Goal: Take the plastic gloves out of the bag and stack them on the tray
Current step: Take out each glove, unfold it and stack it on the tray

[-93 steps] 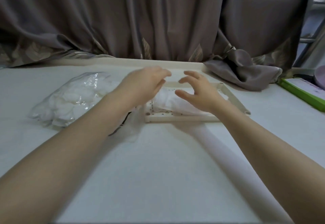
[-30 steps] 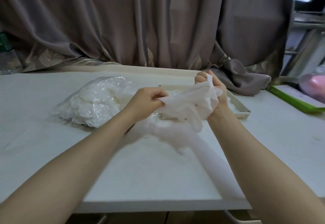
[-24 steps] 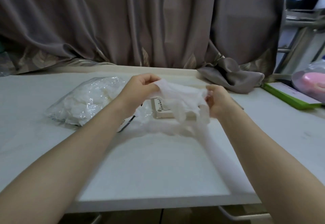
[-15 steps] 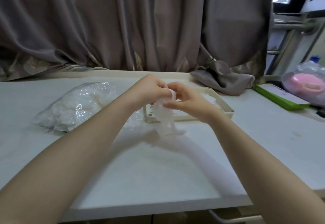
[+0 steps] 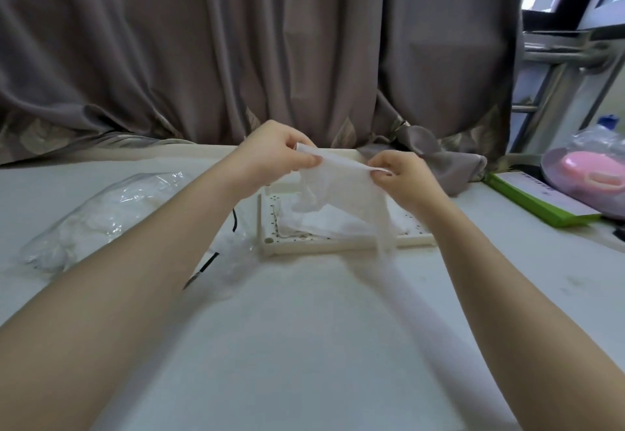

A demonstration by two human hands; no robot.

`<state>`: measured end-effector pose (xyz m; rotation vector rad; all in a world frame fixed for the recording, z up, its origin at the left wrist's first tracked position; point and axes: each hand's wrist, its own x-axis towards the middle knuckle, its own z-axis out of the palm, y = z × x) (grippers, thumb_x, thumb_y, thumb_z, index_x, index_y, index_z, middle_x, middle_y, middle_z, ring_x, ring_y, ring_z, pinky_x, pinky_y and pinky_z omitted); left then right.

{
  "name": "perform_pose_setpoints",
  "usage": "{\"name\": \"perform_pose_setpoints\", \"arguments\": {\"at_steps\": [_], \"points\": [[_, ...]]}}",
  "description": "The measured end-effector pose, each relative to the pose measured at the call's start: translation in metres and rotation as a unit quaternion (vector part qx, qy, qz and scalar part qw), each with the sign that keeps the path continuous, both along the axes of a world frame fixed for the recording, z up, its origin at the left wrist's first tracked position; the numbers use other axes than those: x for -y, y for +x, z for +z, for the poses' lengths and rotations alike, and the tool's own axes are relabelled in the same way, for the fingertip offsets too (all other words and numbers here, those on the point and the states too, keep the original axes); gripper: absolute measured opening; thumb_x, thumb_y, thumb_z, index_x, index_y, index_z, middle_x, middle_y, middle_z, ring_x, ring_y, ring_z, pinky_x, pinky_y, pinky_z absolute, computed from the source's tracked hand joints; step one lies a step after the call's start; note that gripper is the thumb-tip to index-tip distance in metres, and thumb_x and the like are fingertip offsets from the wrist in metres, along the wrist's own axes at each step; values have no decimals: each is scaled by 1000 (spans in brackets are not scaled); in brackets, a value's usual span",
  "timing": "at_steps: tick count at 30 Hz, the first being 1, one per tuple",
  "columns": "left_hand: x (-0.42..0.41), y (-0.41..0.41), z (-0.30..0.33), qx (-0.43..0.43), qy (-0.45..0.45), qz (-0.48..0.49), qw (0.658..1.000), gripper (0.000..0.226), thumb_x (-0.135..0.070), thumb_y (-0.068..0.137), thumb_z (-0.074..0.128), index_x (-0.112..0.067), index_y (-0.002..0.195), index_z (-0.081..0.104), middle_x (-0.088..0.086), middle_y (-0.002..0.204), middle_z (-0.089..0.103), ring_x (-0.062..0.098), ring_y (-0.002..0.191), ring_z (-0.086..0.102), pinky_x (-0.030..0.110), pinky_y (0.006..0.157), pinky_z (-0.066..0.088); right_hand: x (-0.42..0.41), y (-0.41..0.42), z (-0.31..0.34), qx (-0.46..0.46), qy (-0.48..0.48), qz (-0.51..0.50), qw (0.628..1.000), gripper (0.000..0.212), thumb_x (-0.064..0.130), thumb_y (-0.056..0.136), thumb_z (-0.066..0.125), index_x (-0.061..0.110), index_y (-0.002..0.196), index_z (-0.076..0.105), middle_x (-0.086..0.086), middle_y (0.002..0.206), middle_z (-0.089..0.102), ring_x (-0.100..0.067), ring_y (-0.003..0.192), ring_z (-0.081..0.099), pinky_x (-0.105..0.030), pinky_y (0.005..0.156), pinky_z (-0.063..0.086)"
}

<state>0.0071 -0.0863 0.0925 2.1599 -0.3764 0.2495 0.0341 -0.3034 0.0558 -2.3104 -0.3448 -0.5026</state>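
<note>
A thin plastic glove (image 5: 341,187) is pinched at its upper edge by the left hand (image 5: 270,157) and the right hand (image 5: 402,173) and stretched flat above the tray (image 5: 338,248), probably to be laid smoothly on the gloves there, while the bag (image 5: 98,217) lies well to the left.

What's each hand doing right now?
Left hand: pinching one edge of the plastic glove above the tray.
Right hand: pinching the glove's other edge.
</note>
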Motion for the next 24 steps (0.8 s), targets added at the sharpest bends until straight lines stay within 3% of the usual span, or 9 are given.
{"name": "perform_pose_setpoints", "arguments": {"at_steps": [3,7,10,12,14,17,20,24], "points": [[7,25,-5,23,-9,20,1000,5,-22,80,70,-23,78,75,15,86,70,19,71,57,32,67,43,17,25,3,15,-23,-50,998,22,7,86,55,14,100,70,0,91,65,-13,83,54,-21,64,35],[22,64,-7,50,-23,69,996,15,-11,86,62,-21,83,73,-4,61,63,2,51,51,14,51,38,28,62,8,66,-34,-124,990,31,2,83,48,16,100,70,-3,99,68,-22,95,58,-25,69,37],[28,76,-11,50,-71,58,995,27,1,87,54,-20,84,71,-5,65,63,0,55,58,11,56,43,32,75,7,138,-76,-144,977,33,-5,80,46,10,98,69,-8,103,66,-27,100,55,-28,73,38],[28,77,-24,44,0,62,997,27,1,87,54,-19,90,71,-6,60,55,-3,45,48,5,46,35,35,77,-7,150,-125,-102,975,32,-7,79,48,6,99,68,-11,106,64,-31,103,52,-34,79,42],[24,75,-43,28,102,57,993,25,-1,86,54,-18,92,72,-6,62,52,2,46,43,8,42,30,38,73,-31,117,-200,-43,972,28,-4,80,52,6,100,69,-9,110,64,-33,107,52,-40,84,45],[13,73,-64,-6,219,27,975,17,-8,83,59,-16,90,72,3,84,66,6,67,52,15,63,43,40,62,-58,79,-301,10,950,23,2,79,58,10,96,71,-5,106,67,-30,106,56,-33,83,39],[4,70,-72,-35,256,10,966,15,-13,82,61,-24,87,70,4,100,68,20,85,59,33,81,51,37,51,-64,108,-328,45,937,21,-3,68,63,8,83,73,-5,89,71,-32,90,61,-25,72,28],[3,70,-75,-49,326,-15,944,12,-24,83,62,-25,89,72,-6,109,66,12,93,57,32,89,48,35,47,-61,85,-363,49,927,21,5,72,61,12,88,71,-1,102,68,-28,98,56,-31,82,35]]}}
